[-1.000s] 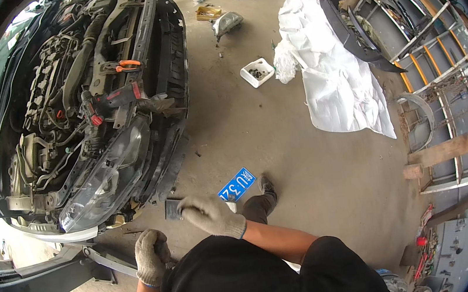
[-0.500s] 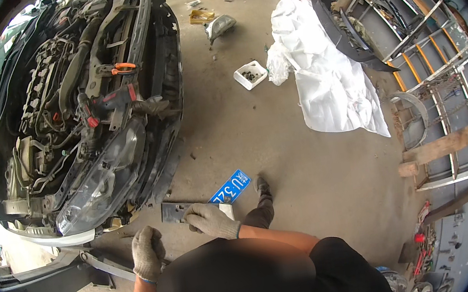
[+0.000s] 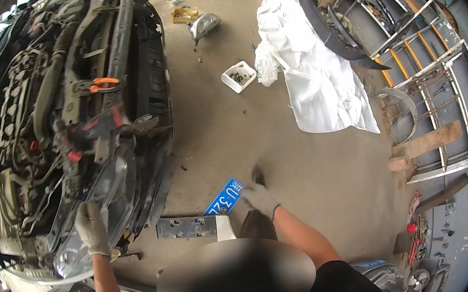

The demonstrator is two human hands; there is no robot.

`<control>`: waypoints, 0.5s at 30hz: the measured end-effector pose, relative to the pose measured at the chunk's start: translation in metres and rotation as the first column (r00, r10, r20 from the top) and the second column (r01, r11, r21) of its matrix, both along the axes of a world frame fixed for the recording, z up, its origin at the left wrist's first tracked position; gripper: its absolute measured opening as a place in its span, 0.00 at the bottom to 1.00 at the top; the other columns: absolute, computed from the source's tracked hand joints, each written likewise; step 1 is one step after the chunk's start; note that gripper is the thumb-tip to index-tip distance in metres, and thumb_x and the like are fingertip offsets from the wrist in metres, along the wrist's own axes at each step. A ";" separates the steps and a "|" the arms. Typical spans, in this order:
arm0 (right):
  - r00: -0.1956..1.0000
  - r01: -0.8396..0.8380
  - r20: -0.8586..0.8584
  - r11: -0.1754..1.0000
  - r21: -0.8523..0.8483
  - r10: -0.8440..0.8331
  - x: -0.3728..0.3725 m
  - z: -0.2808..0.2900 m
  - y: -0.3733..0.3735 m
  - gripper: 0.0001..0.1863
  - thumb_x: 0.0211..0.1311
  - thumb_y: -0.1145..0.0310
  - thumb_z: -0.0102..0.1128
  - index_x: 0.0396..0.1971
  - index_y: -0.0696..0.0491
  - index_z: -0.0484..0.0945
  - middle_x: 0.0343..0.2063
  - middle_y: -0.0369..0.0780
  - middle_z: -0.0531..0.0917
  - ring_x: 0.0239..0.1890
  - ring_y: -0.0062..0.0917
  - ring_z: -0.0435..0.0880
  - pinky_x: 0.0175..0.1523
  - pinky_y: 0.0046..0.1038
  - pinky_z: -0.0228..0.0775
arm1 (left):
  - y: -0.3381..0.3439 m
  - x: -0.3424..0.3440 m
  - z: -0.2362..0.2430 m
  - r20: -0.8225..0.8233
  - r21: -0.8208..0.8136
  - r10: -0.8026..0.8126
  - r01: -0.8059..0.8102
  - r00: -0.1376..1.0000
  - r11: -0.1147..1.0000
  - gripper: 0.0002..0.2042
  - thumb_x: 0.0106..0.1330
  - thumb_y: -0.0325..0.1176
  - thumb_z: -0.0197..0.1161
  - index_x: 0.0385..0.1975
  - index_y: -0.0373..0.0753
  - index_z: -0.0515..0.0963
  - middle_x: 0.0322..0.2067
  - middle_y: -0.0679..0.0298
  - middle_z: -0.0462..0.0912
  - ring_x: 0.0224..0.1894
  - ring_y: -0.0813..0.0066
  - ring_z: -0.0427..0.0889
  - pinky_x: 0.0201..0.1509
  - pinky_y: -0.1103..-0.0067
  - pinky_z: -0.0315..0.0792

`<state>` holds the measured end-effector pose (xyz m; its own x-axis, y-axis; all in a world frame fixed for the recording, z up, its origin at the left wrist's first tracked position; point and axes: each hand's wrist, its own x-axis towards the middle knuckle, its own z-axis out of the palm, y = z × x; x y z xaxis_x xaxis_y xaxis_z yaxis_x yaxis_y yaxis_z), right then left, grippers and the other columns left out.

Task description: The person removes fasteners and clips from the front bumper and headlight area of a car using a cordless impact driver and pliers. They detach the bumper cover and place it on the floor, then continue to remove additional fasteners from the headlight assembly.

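Observation:
My left hand (image 3: pixel 91 228), in a pale work glove, reaches over the car's clear headlight (image 3: pixel 111 189) with its fingers stretched and nothing visible in them. Beside the right end of a blue number plate (image 3: pixel 224 197) is my right hand (image 3: pixel 260 199), also gloved, fingers apart and slightly blurred. That plate lies slantwise by a black plate holder (image 3: pixel 185 227) with a pale block (image 3: pixel 225 228) at its right end. A red and black cordless power tool (image 3: pixel 95 126) lies on the car's open front, above the headlight.
Orange-handled pliers (image 3: pixel 103 85) rest on the front beam. A white tray of small parts (image 3: pixel 238 77), a loose headlight (image 3: pixel 205 27) and a white sheet (image 3: pixel 319 75) are on the floor. A metal rack (image 3: pixel 431 73) and a dark bumper (image 3: pixel 337 32) stand at right.
My left hand has moved up and left to the headlight. My right hand has left the black plate holder and moved right, beside the number plate. The whole view has shifted slightly.

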<state>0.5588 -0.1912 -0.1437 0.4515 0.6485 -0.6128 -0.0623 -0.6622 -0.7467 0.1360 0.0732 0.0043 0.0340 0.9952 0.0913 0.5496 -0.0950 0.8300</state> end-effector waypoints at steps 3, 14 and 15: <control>0.992 0.016 0.126 0.991 -0.130 0.001 0.129 -0.086 0.031 0.14 0.69 0.61 0.55 0.36 0.57 0.81 0.26 0.38 0.85 0.25 0.21 0.82 0.28 0.27 0.75 | 0.046 0.016 -0.042 -0.117 0.023 0.182 -0.180 0.976 0.983 0.17 0.76 0.41 0.56 0.35 0.30 0.77 0.26 0.65 0.75 0.29 0.75 0.66 0.35 0.72 0.66; 0.847 -0.062 0.395 0.805 -0.590 0.355 0.470 -0.370 0.221 0.24 0.62 0.58 0.56 0.52 0.59 0.80 0.53 0.57 0.83 0.58 0.50 0.81 0.64 0.44 0.73 | 0.039 -0.015 -0.090 -0.652 0.240 0.588 -0.606 0.478 0.759 0.21 0.79 0.40 0.55 0.61 0.30 0.76 0.52 0.56 0.82 0.50 0.68 0.77 0.60 0.75 0.71; 0.839 -0.067 0.407 0.811 -0.581 0.361 0.480 -0.390 0.234 0.25 0.62 0.58 0.56 0.54 0.59 0.78 0.53 0.56 0.83 0.58 0.50 0.81 0.64 0.44 0.73 | 0.039 -0.012 -0.091 -0.676 0.248 0.592 -0.620 0.439 0.744 0.21 0.79 0.40 0.55 0.61 0.30 0.76 0.52 0.56 0.81 0.51 0.68 0.77 0.61 0.75 0.71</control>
